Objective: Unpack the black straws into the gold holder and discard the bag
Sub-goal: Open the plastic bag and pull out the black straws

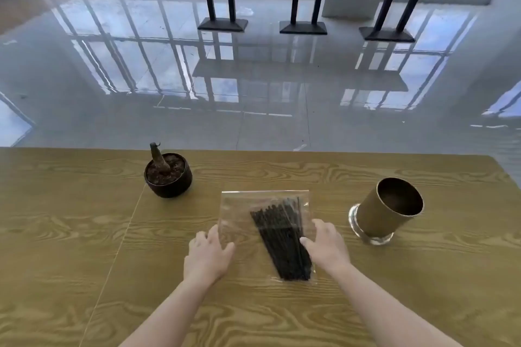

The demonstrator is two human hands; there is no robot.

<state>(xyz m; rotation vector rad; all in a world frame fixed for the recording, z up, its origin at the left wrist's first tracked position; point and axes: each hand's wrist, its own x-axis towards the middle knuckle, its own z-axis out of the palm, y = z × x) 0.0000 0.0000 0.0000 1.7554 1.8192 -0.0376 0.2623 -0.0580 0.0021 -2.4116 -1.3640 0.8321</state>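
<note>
A clear plastic bag [242, 214] lies flat on the wooden table [84, 234], with a bundle of black straws [282, 236] inside its right half. My left hand [207, 255] rests on the bag's left edge, fingers spread. My right hand [327, 246] touches the bag's right edge beside the straws, fingers apart. Neither hand has closed around the bag. The gold holder [387, 210], a tall cylinder on a clear glass base, stands empty to the right of the bag.
A small dark pot [168, 176] with soil and a cut stem stands left of the bag's far end. The table's far edge runs just beyond it. Past that lies glossy floor with black table legs [303, 3].
</note>
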